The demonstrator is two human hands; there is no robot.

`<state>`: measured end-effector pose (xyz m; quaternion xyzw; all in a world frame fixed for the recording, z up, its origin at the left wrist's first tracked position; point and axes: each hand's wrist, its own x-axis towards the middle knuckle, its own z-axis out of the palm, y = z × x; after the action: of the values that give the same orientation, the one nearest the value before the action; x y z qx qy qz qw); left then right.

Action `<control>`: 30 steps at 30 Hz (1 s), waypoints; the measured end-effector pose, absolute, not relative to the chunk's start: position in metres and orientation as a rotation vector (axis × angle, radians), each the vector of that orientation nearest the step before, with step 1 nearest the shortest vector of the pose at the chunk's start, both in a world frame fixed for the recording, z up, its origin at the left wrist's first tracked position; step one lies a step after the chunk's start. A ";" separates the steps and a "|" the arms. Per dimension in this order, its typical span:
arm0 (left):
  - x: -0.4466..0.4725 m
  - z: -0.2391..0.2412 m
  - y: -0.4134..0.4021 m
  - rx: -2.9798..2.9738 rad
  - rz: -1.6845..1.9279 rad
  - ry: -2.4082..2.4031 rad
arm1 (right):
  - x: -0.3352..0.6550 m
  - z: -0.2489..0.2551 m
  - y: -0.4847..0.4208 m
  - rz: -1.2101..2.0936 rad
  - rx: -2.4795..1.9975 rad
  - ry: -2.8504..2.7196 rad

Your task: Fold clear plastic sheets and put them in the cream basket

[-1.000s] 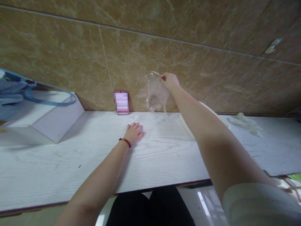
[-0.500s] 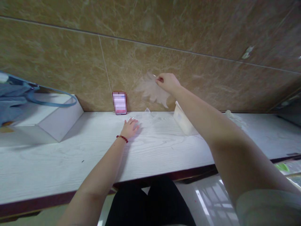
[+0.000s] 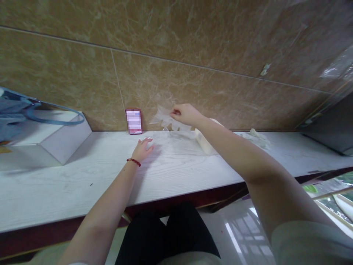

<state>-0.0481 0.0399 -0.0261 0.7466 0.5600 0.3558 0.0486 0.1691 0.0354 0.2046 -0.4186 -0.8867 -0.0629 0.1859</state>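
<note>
Right hand (image 3: 185, 113) pinches filmy plastic sheet (image 3: 163, 113); left hand (image 3: 141, 150) unclenched.
Likely light, floppy, easily torn; grip an edge.

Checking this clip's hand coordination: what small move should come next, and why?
Probably bring the left hand up to the free edge of the thin translucent film: only the right hand pinches it, the edge hangs loose, and the left hand's fingers are spread nearby.

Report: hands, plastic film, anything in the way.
Right hand pinching translucent plastic film. Left hand open, low at tabletop. Cream container partly hidden by right forearm. Smartphone beyond left hand.
</note>
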 end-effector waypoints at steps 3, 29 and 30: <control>-0.045 -0.020 0.042 2.122 1.179 1.590 | 0.167 0.204 0.024 -0.127 -1.151 -2.517; -0.117 0.032 -0.061 0.992 1.599 1.136 | 0.130 0.165 -0.021 1.254 -1.035 -1.684; -0.118 0.038 -0.062 0.997 1.600 1.134 | 0.132 0.163 -0.022 1.278 -1.042 -1.641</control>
<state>-0.1181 -0.0621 0.0382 0.4040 0.4594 0.6482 0.4533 0.1316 -0.0221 0.1628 -0.4111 -0.6476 0.5045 0.3964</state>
